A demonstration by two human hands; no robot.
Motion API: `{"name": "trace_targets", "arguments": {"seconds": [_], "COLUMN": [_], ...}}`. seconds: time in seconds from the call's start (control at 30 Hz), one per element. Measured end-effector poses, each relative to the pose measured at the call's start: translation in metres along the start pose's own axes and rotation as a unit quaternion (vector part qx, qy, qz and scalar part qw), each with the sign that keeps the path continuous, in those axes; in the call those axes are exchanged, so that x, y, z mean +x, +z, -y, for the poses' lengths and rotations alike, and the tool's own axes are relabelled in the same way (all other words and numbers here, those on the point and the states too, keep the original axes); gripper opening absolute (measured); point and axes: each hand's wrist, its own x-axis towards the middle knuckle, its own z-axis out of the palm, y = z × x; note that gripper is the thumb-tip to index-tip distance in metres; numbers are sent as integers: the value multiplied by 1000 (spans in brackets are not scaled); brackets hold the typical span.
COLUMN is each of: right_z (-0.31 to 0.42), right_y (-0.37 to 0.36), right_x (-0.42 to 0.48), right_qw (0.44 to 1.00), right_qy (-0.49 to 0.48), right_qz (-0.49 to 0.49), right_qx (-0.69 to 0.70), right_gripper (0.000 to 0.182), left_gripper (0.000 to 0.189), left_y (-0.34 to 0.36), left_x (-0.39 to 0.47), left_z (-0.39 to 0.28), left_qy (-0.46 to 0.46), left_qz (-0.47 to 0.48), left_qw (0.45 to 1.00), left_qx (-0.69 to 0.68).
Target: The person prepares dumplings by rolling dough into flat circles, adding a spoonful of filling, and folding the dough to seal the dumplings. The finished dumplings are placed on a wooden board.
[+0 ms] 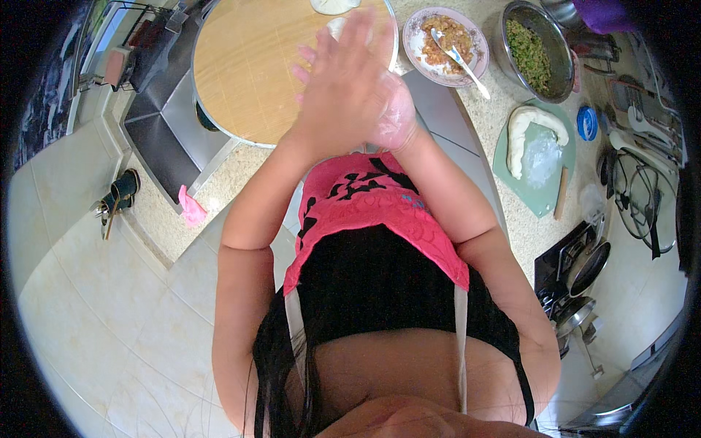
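Observation:
My left hand (342,90) lies across my right hand (398,115), with its back facing up and its fingers blurred. My right palm is turned up and dusted white, and its fingertips stick out past the left side of my left hand. Whatever may lie between the palms is hidden. Below them is a round wooden board (246,65) with a pale rim. A flat white dough round (335,4) rests at its far edge. Another pale piece (335,27) shows beside my left fingers; I cannot tell whether it lies on the board or is held.
A patterned plate (412,55) holds filling and a white spoon (460,60). A steel bowl (506,74) contains chopped green filling (528,55). Right, a dough strip (517,137) and rolling pin (561,194) lie on a green board (531,194). A sink (164,142) is left, a stove (564,263) right.

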Motion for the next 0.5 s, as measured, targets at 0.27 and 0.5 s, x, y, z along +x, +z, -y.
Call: {"name": "trace_targets", "arguments": {"seconds": [0.27, 0.5], "right_z": [-11, 3], "right_y": [-5, -15], "right_x": [2, 5], "right_qw": [997, 997], "right_qy": [-23, 39], "right_qz": [43, 64], "right_qx": [-57, 26], "right_gripper": [51, 52], "left_gripper": [62, 68], "left_y": [5, -23], "left_x": [-11, -9], "left_z": [-5, 3], "left_qy": [43, -19], "left_qz": [119, -25], "left_qw": [987, 998], "left_qx": [95, 61]}}
